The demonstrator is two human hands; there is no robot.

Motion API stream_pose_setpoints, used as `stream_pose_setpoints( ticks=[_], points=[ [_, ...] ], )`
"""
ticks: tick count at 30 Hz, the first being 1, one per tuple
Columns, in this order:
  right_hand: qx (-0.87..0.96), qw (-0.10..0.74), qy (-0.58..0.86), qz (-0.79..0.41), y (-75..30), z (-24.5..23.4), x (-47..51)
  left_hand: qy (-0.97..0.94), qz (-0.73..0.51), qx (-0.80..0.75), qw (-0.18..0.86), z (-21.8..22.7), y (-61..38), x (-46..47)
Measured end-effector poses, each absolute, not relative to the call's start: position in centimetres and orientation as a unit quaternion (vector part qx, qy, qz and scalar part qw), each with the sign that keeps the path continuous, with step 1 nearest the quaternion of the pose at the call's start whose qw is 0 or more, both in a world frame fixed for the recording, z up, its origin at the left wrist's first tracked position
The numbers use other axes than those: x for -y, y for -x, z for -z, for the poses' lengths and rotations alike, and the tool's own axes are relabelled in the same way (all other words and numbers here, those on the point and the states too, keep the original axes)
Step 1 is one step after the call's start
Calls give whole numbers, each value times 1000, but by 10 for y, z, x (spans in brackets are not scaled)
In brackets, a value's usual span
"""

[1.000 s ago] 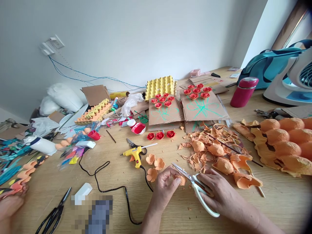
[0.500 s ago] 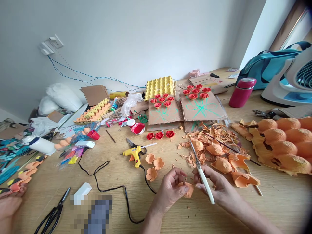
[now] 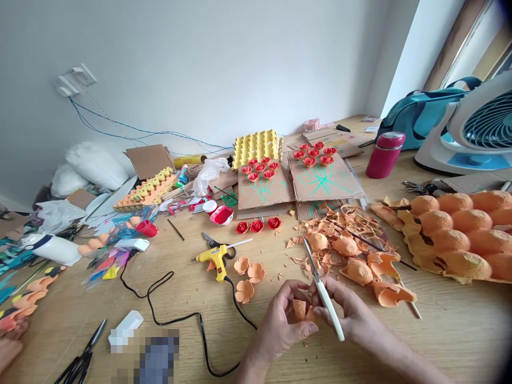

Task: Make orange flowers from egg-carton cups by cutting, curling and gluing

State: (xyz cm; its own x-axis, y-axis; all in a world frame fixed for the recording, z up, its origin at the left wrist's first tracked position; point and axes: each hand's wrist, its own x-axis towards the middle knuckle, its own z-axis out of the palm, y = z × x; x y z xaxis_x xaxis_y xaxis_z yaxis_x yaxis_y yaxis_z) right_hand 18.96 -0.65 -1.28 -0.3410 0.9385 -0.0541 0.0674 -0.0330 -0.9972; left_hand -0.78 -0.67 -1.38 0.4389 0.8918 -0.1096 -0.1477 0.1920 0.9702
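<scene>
Low in front of me, my left hand [image 3: 280, 325] is closed around an orange egg-carton cup piece [image 3: 299, 309], its curved petal edge showing between fingers and thumb. My right hand [image 3: 344, 306] grips white-handled scissors [image 3: 330, 309], seen edge-on with the metal tips slanting up and left. The right fingertips are close against the carton piece, and partly hidden behind the scissors. Several cut orange carton flowers [image 3: 245, 291] lie left of my hands, beside a yellow glue gun [image 3: 216, 260]. Carton scraps [image 3: 356, 224] and loose cups are heaped beyond my right hand.
An orange egg tray [image 3: 452, 240] stands at right, near a pink flask [image 3: 385, 154] and a fan [image 3: 480, 122]. Red flowers [image 3: 256, 226] sit before cardboard panels [image 3: 264, 192]. A black cable [image 3: 202, 330] crosses the table. Another person's hand [image 3: 12, 338] is at far left, near black-handled scissors [image 3: 86, 352].
My left hand has turned the carton piece, so its petal edge now points up between the fingers. The scissors stay in my right hand. The whole view has shifted slightly.
</scene>
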Motion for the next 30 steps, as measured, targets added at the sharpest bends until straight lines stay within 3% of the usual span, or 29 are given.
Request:
stream_pose_setpoints(
  ticks=[7, 25, 30],
  points=[
    [510, 441, 412, -612, -189, 19, 4, -445, -418, -358, 706, 13, 0, 9],
    [600, 443, 453, -489, -186, 18, 9, -303, -529, -372, 700, 10, -16, 14],
    [526, 382, 414, -637, -189, 10, 9, -277, -577, -392, 660, 9, -8, 11]
  ],
)
